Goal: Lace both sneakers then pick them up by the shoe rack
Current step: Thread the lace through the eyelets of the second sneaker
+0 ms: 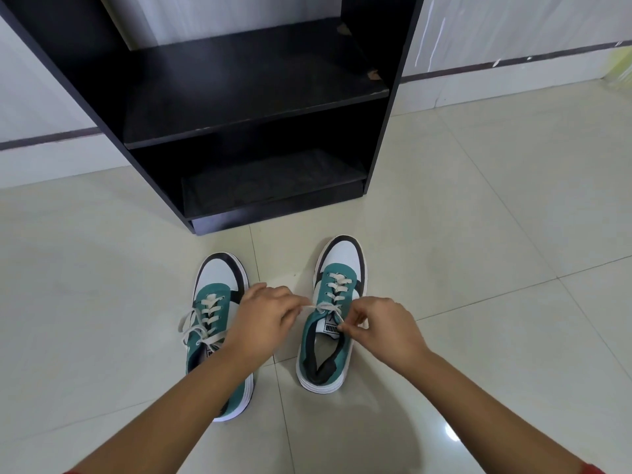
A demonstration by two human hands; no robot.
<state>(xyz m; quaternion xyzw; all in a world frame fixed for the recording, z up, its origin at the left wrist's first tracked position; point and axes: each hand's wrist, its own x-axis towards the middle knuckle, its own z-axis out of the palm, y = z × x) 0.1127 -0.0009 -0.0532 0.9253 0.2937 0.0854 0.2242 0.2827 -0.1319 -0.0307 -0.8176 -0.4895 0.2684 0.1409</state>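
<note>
Centrally, right sneaker (333,314): teal, white and black, white sole, upright on the tiled floor (478,268), toe pointing at the shoe rack (246,107), just in front of the rack's base. Cream lace (337,285) threaded through the eyelets; both loose ends drawn out sideways over the tongue.

Left hand (265,318): fingers pinched together on the lace end pulled toward the left sneaker; hand lies between the two sneakers and covers part of the left one's inner side.

Right hand (384,328): fingertips pinched on the other lace end, just above the right sneaker's tongue label, hiding that shoe's outer edge.

Left sneaker (219,323): same colours, beside the right sneaker, slightly farther from the rack, a narrow strip of floor between them. Cream lace threaded, ends lying loose over its outer side. Heel part crossed by the left forearm.

Shoe rack: black, open-fronted, two shelves in view, nothing on either; chipped spots on the upper shelf's right edge.

Wall (513,39): pale, dark skirting stripe, behind and either side of the rack.

Sleeves: red cuffs at the lower frame corners.
</note>
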